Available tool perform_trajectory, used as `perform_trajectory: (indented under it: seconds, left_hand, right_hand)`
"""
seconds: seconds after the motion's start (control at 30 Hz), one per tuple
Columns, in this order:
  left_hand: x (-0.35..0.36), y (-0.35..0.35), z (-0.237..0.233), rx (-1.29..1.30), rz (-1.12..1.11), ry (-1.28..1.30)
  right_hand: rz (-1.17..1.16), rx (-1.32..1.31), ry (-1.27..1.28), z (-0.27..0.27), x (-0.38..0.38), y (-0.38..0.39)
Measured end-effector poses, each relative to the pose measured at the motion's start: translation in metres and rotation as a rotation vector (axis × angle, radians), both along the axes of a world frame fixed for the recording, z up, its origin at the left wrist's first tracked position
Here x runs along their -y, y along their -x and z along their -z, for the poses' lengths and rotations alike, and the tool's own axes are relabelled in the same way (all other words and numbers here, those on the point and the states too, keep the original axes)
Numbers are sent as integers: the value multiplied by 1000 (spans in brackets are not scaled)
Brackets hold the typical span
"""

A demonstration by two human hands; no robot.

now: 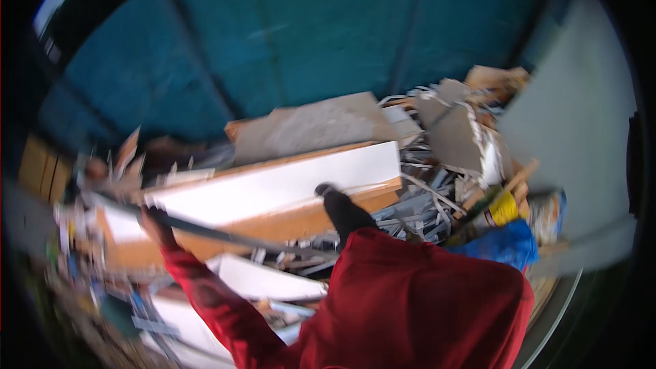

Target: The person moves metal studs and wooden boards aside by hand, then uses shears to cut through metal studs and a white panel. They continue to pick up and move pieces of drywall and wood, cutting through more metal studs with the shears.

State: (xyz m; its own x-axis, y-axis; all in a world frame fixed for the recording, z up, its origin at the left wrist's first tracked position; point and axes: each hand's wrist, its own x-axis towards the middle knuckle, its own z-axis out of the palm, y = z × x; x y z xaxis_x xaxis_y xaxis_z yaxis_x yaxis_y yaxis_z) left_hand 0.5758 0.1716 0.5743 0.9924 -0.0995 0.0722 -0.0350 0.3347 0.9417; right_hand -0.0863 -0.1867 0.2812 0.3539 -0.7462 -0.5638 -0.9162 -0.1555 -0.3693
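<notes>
My left hand (158, 227), at the end of a red sleeve, is closed around a long thin grey strip (225, 235). The strip looks like a metal profile, though motion blurs it. It slants from the far left down towards my body, where the red jacket hides its near end. Under and behind it lies a long white board (273, 188) with an orange-brown edge. My dark-clad leg (345, 215) reaches forward, with the shoe over the board's lower edge. My right hand is out of sight.
A grey panel (314, 126) lies behind the white board. Scrap strips (424, 201) and broken boards are heaped to the right, beside a blue bag (502, 244) and a yellow package (502, 210). A teal wall (328, 34) stands behind, with a pale panel (574, 130) at right.
</notes>
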Motion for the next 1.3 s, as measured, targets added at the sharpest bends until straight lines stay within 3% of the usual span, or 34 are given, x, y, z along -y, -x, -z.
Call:
perform_trajectory:
  seconds: [0.03, 0.07, 0.2, 0.3, 0.4, 0.43, 0.5, 0.57, 0.6, 0.67, 0.7, 0.77, 0.83, 0.87, 0.97, 1.07, 1.13, 1.2, 1.27, 1.3]
  left_hand:
    - [-3, 21, -55, 210, -89, -302]
    - [-23, 3, -76, 153, -85, -63]
    - [-92, 81, -206, 330, -269, 33]
    - [-193, 138, -233, 494, -364, 67]
    - [-270, 253, -231, 564, -469, 139]
    - [-304, 291, -218, 630, -214, 219]
    - [-302, 367, -188, 664, -936, 40]
    - [-298, 425, -143, 539, -1427, -181]
    - [-305, 457, -109, 392, -1594, -148]
    - [-326, 532, -10, 101, -1802, -83]
    - [-317, 558, 31, 18, -1810, 195]
    - [-278, 597, 127, -159, -1980, 417]
    - [-256, 624, 249, -9, -2047, 499]
    - [-223, 603, 246, -117, -2159, 511]
    - [-188, 592, 320, -65, -2285, 755]
    - [-160, 580, 360, -119, -2395, 832]
    - [-152, 568, 330, -160, -2426, 1042]
    - [-140, 570, 364, -305, -2461, 815]
    - [-132, 581, 390, -261, -2409, 856]
    - [-133, 593, 397, -138, -2338, 1005]
  right_hand:
    - [-22, -12, 12, -4, 7, 0]
    - [-43, -18, 21, -10, 15, 1]
    - [-139, -17, 55, -27, 50, -14]
    - [-225, -14, 81, -36, 72, -35]
    - [-316, -18, 101, -44, 86, -58]
    - [-344, -21, 105, -47, 89, -66]
    - [-408, -23, 114, -54, 94, -83]
    - [-467, -26, 130, -60, 98, -102]
    - [-494, -27, 134, -62, 99, -110]
    - [-541, -21, 150, -65, 96, -128]
    - [-563, -16, 158, -67, 93, -136]
    - [-609, -12, 172, -69, 87, -152]
    - [-656, 5, 185, -71, 80, -170]
    - [-679, 12, 189, -73, 76, -177]
    - [-737, 29, 209, -79, 68, -197]
    - [-785, 37, 223, -84, 61, -211]
    - [-808, 42, 229, -84, 56, -215]
    - [-822, 45, 235, -84, 50, -219]
    - [-844, 42, 243, -83, 44, -222]
    - [-840, 49, 235, -85, 43, -220]
